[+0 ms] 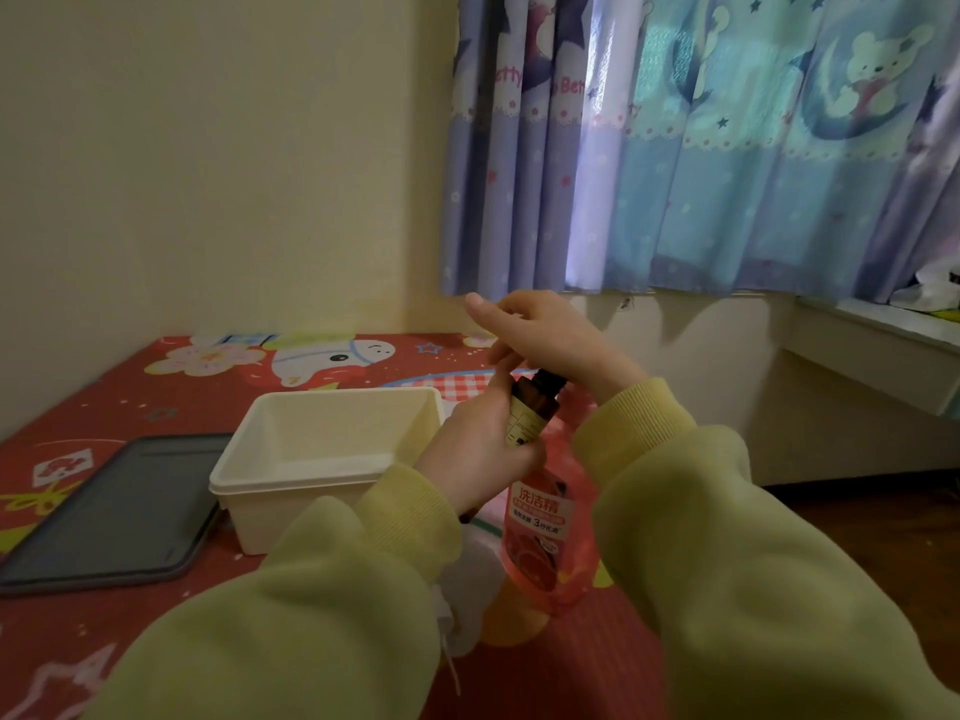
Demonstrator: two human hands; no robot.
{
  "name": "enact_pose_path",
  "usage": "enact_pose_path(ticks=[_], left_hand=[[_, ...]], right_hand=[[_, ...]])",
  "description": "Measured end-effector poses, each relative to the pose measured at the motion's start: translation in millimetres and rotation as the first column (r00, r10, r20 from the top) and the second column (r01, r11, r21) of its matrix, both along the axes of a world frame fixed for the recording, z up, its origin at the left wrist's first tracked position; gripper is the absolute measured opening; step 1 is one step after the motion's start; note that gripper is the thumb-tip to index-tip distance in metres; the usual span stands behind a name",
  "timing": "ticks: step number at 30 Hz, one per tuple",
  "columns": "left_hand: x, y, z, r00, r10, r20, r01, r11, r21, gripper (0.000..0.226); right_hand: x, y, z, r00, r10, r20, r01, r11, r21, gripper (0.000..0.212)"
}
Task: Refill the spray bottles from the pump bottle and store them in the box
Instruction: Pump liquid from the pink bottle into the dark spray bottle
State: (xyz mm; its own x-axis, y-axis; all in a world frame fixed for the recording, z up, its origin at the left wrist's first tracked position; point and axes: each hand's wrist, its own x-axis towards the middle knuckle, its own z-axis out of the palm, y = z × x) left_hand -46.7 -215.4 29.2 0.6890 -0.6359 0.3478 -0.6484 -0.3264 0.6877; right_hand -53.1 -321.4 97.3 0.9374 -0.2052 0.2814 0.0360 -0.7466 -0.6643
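The step in hand looks like work at the neck of a spray bottle (532,407): either its cap is coming off for filling or going back on after it, and the view does not settle which. The left hand (475,449) wraps its fingers (501,392) closed around the small brown bottle's body and holds it upright in the air, above the near part of the table (156,387). The right hand (550,337) sits over the bottle's dark top, thumb and most fingers curled down onto it, the forefinger stretched out straight and touching nothing.

The pink pump bottle (545,537) stands on the table right below the held bottle, partly hidden by both sleeves; its pump head cannot be seen. The white box (322,454) sits open just to the left of it, nearer the middle of the table, and nothing shows inside it. A dark grey lid or tray (114,511) lies flat at the left edge.

If the top is coming off, the next move calls for a firm twist while the left hand keeps the bottle from turning, then bringing the open neck under the pump spout. If it is already tight, the bottle only needs lowering into the box.
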Motion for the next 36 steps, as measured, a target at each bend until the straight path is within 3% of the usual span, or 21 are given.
enact_pose_path(ticks=[6, 19, 25, 28, 33, 36], left_hand=[[-0.5, 4.5, 11.6, 0.999, -0.022, 0.033, 0.022, 1.000, 0.016, 0.054], [-2.6, 2.2, 3.1, 1.000, 0.020, -0.014, -0.019, 0.999, 0.046, 0.055], [-3.7, 4.6, 17.3, 0.999, 0.010, 0.035, -0.012, 0.999, 0.044, 0.052], [-4.9, 3.1, 12.9, 1.000, 0.012, -0.001, -0.012, 1.000, 0.020, 0.054], [-6.0, 0.8, 2.6, 0.998, 0.043, -0.040, -0.042, 0.999, 0.022, 0.029], [-7.6, 1.7, 2.2, 0.997, 0.055, -0.049, -0.054, 0.998, 0.019, 0.027]], right_hand=[[-8.9, 2.8, 13.3, 0.997, 0.062, -0.044, -0.062, 0.998, 0.000, 0.048], [-2.1, 0.9, 1.0, 1.000, 0.022, -0.012, -0.022, 0.999, 0.036, 0.048], [-6.3, 3.8, 17.7, 0.995, 0.073, -0.062, -0.072, 0.997, 0.021, 0.039], [-4.8, 2.5, 14.5, 0.998, 0.054, -0.044, -0.053, 0.998, 0.027, 0.044], [-0.2, -0.8, -0.1, 0.999, -0.011, 0.046, 0.008, 0.998, 0.064, 0.059], [0.2, -0.7, -2.9, 0.999, -0.017, 0.048, 0.013, 0.997, 0.069, 0.065]])
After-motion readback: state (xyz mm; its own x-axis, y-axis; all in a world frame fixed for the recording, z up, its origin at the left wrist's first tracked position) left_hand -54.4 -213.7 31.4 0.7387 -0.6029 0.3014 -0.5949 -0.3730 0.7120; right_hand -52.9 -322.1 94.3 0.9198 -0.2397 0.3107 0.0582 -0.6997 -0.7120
